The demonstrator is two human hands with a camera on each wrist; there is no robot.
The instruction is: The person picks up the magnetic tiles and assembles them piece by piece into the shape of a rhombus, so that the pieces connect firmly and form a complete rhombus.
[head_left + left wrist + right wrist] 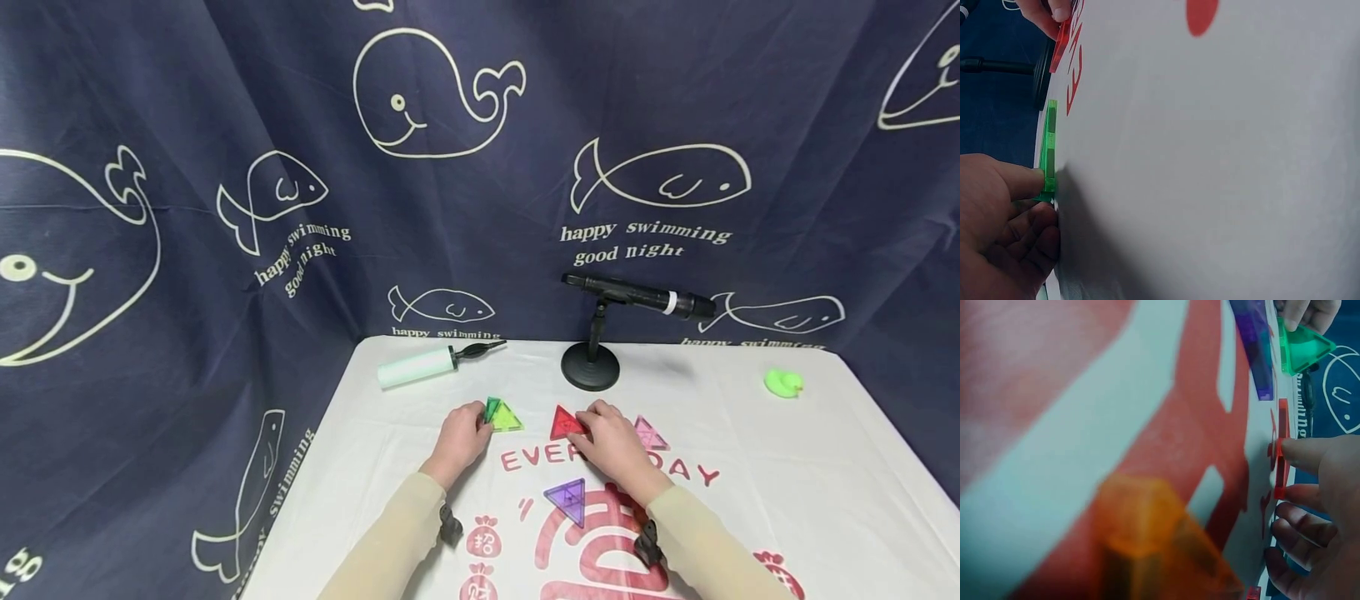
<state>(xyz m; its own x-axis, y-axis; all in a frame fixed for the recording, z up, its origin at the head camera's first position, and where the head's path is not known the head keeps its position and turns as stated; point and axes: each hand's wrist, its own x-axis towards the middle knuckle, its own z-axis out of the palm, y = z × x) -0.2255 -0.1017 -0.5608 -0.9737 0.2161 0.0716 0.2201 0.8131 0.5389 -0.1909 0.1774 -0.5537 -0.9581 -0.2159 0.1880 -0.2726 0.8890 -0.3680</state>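
My left hand [461, 435] pinches a dark green triangular tile [491, 407] between thumb and fingers. A lime green triangular tile [506, 417] sits right against it; in the left wrist view the green edge [1050, 140] is seen side-on. With thumb and a finger, my right hand [617, 443] grips the sides of a red triangular tile [565, 423] lying on the cloth. A pink triangular tile [651, 434] lies just right of that hand. Nearer me is a purple triangular tile [570, 501]. An orange tile [1141, 531], blurred, lies under the right wrist.
A black microphone on a round stand [590, 367] rises behind the tiles. Back left lies a pale green hand pump [417, 367]; a green toy duck [783, 383] sits far right. White printed cloth covers the table, and a dark blue curtain [480, 208] hangs behind it.
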